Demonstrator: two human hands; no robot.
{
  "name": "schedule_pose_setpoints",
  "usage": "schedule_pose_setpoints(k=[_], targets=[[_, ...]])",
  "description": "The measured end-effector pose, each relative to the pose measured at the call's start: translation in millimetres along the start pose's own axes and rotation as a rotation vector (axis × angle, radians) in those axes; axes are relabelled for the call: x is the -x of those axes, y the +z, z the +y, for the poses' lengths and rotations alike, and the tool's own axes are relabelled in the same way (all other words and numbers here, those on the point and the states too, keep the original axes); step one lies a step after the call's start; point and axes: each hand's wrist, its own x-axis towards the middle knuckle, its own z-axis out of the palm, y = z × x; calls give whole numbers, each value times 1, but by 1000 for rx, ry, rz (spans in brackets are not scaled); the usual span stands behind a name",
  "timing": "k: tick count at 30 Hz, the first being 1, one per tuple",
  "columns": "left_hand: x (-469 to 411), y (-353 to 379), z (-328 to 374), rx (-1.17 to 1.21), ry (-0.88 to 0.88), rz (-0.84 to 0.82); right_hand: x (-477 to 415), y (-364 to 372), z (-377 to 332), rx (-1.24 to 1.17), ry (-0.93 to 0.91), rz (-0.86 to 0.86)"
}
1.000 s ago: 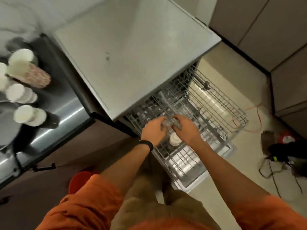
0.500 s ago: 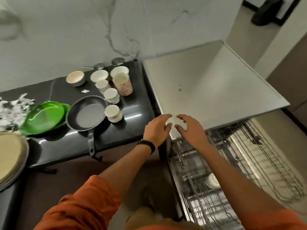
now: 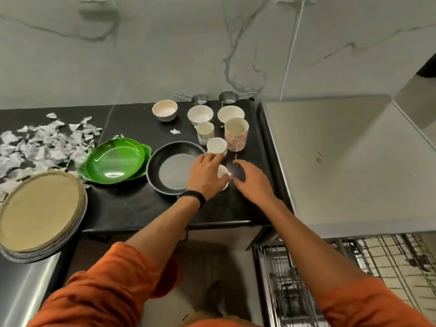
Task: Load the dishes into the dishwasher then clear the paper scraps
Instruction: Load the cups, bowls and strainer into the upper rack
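My left hand (image 3: 206, 174) reaches over the black counter (image 3: 132, 208), its fingers and thumb curled round a small white cup (image 3: 223, 171) beside the black frying pan (image 3: 173, 171). My right hand (image 3: 253, 180) hovers just right of that cup, fingers spread and holding nothing. Behind them stand two more small cups (image 3: 217, 145) (image 3: 205, 132), a tall floral cup (image 3: 236, 134) and three bowls (image 3: 164, 110) (image 3: 200, 114) (image 3: 230, 114). Torn paper scraps (image 3: 35, 145) lie at the counter's left. The dishwasher rack (image 3: 354, 279) is pulled out at lower right.
Green plates (image 3: 115, 161) lie left of the pan, and a stack of tan plates (image 3: 40, 208) sits at the counter's near left. Two metal measuring cups (image 3: 199, 99) (image 3: 227, 97) stand against the wall. The grey dishwasher top (image 3: 342, 161) adjoins the counter. One stray scrap (image 3: 175, 131) lies among the cups.
Both hands left the dishwasher rack, rose past the dishwasher's top and moved left to the counter. My left hand now closes round the small white cup by the pan.
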Motion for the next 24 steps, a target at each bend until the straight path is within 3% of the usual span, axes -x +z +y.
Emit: schedule_pose_setpoints(k=[5, 10, 13, 16, 19, 24], targets=[[-4, 6, -21, 150, -19, -144, -10, 23, 0, -45, 65, -96], [-9, 7, -10, 156, 82, -206, 0, 24, 10, -153, 94, -172], [-4, 8, 6, 168, 132, -149, 16, 14, 18, -282, 94, -108], [4, 8, 30, 348, 94, -73, 36, -6, 35, -389, 95, -57], [14, 15, 72, 557, 38, -154, 71, -34, 60, -511, 152, -33], [44, 54, 153, 743, 127, -326, 147, -80, 113, -666, 311, 108]])
